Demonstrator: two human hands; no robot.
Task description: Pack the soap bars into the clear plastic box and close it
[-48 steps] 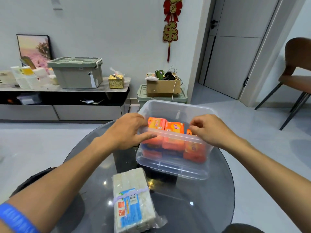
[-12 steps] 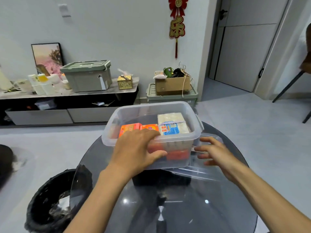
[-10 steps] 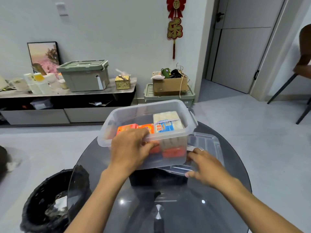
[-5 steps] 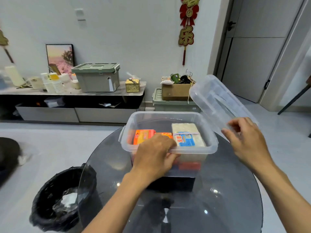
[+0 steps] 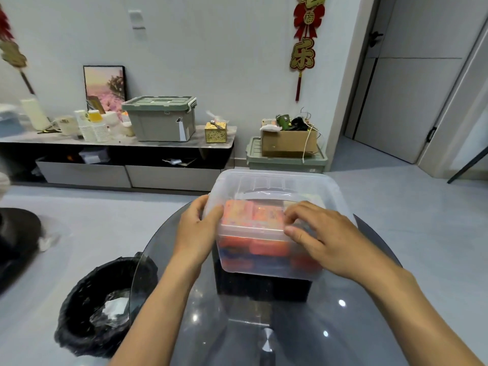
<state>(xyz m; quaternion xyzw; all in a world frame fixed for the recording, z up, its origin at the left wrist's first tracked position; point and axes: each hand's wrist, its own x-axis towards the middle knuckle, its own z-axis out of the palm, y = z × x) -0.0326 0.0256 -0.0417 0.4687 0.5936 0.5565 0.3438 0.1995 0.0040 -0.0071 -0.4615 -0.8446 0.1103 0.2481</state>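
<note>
The clear plastic box (image 5: 266, 265) stands on the round dark glass table (image 5: 290, 326). Its clear lid (image 5: 274, 186) lies over the top of the box. Orange soap bars (image 5: 253, 215) show through the lid and the front wall. My left hand (image 5: 198, 228) clasps the lid's left front corner, thumb on top. My right hand (image 5: 327, 241) presses on the lid's right front edge, fingers curled over the rim. I cannot tell whether the lid is snapped down all round.
A black bin (image 5: 100, 307) with a bag stands on the floor left of the table. Behind are a low cabinet (image 5: 118, 154) with a green storage crate (image 5: 161, 118) and cups, a cardboard box (image 5: 289, 142) on another green crate, and a door at the right.
My right hand has brought the lid from the air at the right down onto the box. My left hand slid from the front rim to the left front corner.
</note>
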